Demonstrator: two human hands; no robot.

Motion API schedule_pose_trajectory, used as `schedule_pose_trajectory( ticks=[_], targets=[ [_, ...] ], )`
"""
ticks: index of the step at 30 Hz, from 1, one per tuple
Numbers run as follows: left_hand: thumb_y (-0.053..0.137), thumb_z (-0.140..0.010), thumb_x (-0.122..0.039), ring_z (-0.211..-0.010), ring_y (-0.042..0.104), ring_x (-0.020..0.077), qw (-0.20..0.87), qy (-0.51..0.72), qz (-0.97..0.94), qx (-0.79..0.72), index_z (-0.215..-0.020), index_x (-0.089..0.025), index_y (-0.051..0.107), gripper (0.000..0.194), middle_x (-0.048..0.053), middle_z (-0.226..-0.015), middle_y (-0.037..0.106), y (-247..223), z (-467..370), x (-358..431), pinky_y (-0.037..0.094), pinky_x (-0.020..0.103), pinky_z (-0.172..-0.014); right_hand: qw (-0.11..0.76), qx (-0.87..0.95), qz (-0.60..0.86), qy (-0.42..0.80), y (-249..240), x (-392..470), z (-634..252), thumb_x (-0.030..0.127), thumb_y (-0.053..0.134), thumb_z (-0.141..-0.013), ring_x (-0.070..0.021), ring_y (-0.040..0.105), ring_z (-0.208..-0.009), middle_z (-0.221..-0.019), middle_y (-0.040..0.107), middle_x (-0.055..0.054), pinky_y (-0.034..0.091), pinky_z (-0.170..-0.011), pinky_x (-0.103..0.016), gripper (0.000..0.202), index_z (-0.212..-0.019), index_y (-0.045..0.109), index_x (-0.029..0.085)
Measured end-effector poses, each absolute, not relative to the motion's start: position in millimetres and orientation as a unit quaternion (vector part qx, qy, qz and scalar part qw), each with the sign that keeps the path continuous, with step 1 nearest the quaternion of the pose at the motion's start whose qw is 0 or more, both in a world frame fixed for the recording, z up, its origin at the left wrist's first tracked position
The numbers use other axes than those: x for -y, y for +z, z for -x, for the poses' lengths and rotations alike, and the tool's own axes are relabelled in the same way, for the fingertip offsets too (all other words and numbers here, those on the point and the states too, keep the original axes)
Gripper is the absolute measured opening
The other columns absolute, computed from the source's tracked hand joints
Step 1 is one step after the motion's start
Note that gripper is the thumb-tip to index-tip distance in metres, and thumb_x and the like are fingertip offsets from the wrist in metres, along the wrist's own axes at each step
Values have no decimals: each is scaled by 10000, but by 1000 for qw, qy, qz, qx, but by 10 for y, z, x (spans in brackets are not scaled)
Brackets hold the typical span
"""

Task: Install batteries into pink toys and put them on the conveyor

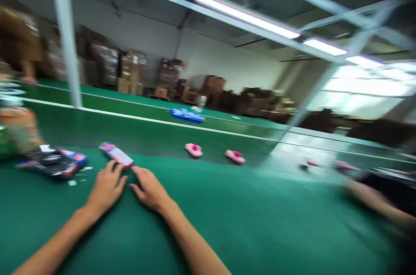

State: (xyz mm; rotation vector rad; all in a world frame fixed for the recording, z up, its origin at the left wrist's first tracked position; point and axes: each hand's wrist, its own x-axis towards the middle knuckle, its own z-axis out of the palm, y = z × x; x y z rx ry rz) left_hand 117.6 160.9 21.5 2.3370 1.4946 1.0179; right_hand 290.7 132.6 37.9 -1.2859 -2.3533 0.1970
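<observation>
A small box (117, 155), white with red and blue parts, lies at an angle on the green work surface (247, 218). My left hand (108, 185) rests at the near side of the box, its fingers apart and the fingertips at its edge. Just right of it, my right hand (148, 187) has its fingers spread, with the index fingertip by the box's near right corner. Neither hand is wrapped round anything. Left of the hands sits a dark plastic-wrapped bundle (53, 162) with a few white scraps (72, 183) beside it.
Two pink items (194, 150) (235, 156) lie on the darker green belt (152, 136), with a blue item (187, 115) farther back. A blurred bottle (21, 125) stands at the left. Another person's arm (373, 199) reaches in at the right. Metal posts (66, 41) rise behind.
</observation>
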Motion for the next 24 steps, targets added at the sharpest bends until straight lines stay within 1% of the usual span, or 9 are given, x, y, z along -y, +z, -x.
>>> schedule_pose_trajectory(
  ticks=[2, 4, 7, 9, 12, 16, 18, 20, 24],
  targets=[
    [517, -943, -189, -1284, 556, 330, 88, 309, -789, -523, -1310, -177, 585, 373, 171, -1398, 536, 241, -983, -1558, 459, 521, -1074, 271, 846, 450, 93, 297, -1429, -2974, 227, 538, -957, -277, 475, -1381, -1498, 491, -204, 417, -1155, -499, 660, -1563, 293, 135],
    [531, -941, -195, -1356, 501, 296, 91, 293, -801, -514, -1341, -227, 570, 403, 137, -1445, 524, 271, -961, -1527, 410, 477, -1130, 295, 842, 437, 110, 210, -1521, -3003, 250, 485, -974, -282, 433, -1417, -1538, 442, -200, 383, -1180, -532, 661, -1585, 250, 158],
    [530, -964, -227, -1402, 460, 227, 122, 288, -825, -471, -1305, -281, 583, 349, 71, -1503, 508, 337, -1037, -1480, 365, 407, -1164, 303, 838, 439, 115, 145, -1560, -3014, 326, 469, -985, -269, 428, -1426, -1544, 460, -139, 376, -1190, -522, 568, -1538, 380, 227],
    [478, -1005, -263, -1343, 513, 202, 149, 296, -825, -457, -1239, -281, 606, 267, 45, -1431, 582, 377, -1070, -1457, 367, 392, -1151, 313, 833, 440, 119, 139, -1563, -3016, 369, 472, -977, -272, 495, -1373, -1477, 539, -133, 421, -1158, -510, 486, -1443, 511, 237],
    [430, -1027, -315, -1215, 586, 256, 180, 327, -783, -497, -1148, -206, 612, 244, 98, -1239, 677, 387, -1062, -1479, 402, 462, -1097, 343, 813, 446, 153, 129, -1589, -3016, 459, 477, -959, -266, 648, -1171, -1262, 683, -135, 528, -1040, -443, 394, -1233, 649, 235],
    [643, -900, -330, -1255, 552, 344, 223, 377, -724, -533, -1279, -150, 511, 440, 174, -1302, 628, 330, -1010, -1569, 412, 536, -1079, 373, 763, 478, 223, 38, -1651, -2995, 624, 549, -880, -248, 727, -836, -986, 752, -90, 602, -792, -361, 389, -954, 645, 255],
    [713, -833, -264, -1250, 574, 314, 252, 402, -717, -510, -1372, -171, 428, 617, 157, -1363, 601, 308, -1000, -1592, 448, 487, -1076, 407, 723, 495, 258, -19, -1669, -2968, 671, 610, -814, -264, 734, -850, -1024, 758, -99, 600, -779, -366, 465, -1012, 597, 250],
    [718, -808, -185, -1194, 621, 249, 277, 426, -718, -475, -1434, -199, 346, 729, 138, -1428, 561, 301, -1016, -1586, 506, 397, -1033, 454, 676, 507, 283, -67, -1669, -2928, 685, 634, -782, -294, 727, -993, -1189, 725, -137, 594, -853, -398, 639, -1223, 522, 237],
    [738, -770, -128, -1109, 649, 196, 314, 502, -701, -398, -1492, -225, 252, 876, 150, -1539, 444, 297, -1102, -1519, 539, 341, -999, 501, 645, 504, 280, -164, -1642, -2816, 698, 604, -777, -331, 672, -1152, -1335, 651, -167, 543, -995, -482, 967, -1532, 229, 223]
  ],
)
